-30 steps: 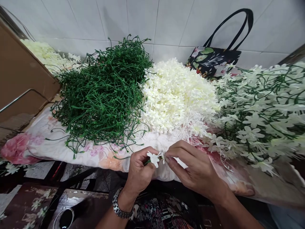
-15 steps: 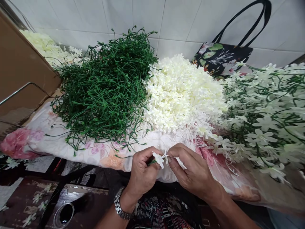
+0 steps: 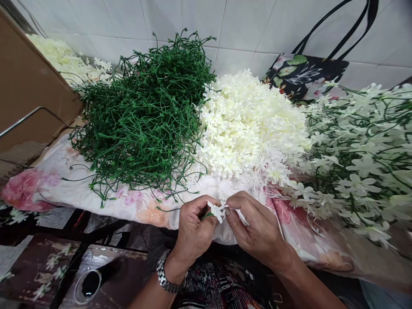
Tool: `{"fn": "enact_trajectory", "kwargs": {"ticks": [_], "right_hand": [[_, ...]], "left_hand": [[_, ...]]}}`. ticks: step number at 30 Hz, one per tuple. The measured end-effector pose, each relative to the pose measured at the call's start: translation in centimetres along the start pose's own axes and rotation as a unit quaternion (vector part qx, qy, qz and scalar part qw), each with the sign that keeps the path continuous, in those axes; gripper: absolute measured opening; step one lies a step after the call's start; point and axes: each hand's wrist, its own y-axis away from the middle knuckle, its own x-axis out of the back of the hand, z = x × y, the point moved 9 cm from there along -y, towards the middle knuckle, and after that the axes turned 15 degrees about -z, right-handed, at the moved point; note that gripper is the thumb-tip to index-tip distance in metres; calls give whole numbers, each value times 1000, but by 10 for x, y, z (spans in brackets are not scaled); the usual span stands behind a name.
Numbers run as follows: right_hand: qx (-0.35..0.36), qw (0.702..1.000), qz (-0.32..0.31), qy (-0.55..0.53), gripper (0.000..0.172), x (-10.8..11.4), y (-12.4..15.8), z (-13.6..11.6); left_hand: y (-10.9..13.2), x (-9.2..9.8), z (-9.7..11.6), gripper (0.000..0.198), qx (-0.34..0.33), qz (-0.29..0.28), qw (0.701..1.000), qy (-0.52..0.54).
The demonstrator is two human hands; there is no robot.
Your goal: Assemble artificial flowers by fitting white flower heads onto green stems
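Over the front edge of the cloth, my left hand (image 3: 195, 229) is closed around a green plastic stem with a white artificial flower (image 3: 216, 211) at its tip. My right hand (image 3: 255, 225) pinches at the flower's right side, thumb against forefinger, on a small white flower piece. More white petal shows under the right fingers, partly hidden by them. Beyond my hands lie a heap of green plastic stems (image 3: 144, 116) and, to its right, a pile of loose white flower heads (image 3: 247, 124). Thin white strands (image 3: 257, 174) lie at that pile's front edge.
Flowers on stems (image 3: 360, 163) are heaped at the right. A black floral bag (image 3: 305, 77) leans on the tiled wall. A cardboard box (image 3: 35, 81) stands at left. Below it, a clear cup with something dark inside (image 3: 87, 286) rests on a brown surface. Floral cloth (image 3: 106, 189) covers the work surface.
The flower between my hands has turned and tilted slightly, and my fingers have shifted a little around it. The whole view has moved slightly.
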Motion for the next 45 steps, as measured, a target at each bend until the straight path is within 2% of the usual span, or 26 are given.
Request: {"fn": "enact_trajectory", "kwargs": {"ticks": [11, 16, 21, 31, 39, 45], "right_hand": [[17, 1000, -1, 18, 16, -3, -2, -2], [18, 999, -22, -31, 9, 10, -2, -3], [42, 999, -20, 18, 13, 24, -2, -17], [94, 986, -51, 126, 15, 15, -1, -22], [80, 993, -43, 77, 15, 4, 2, -11], [100, 993, -32, 62, 14, 9, 1, -12]], "left_hand": [[1, 1, -6, 12, -17, -3, 1000, 12], [-1, -1, -18, 7, -18, -25, 996, 84], [1, 0, -22, 8, -20, -29, 994, 106], [2, -1, -17, 13, 10, -16, 997, 73], [1, -3, -14, 15, 13, -28, 999, 43], [0, -7, -18, 7, -9, -61, 994, 95]]}}
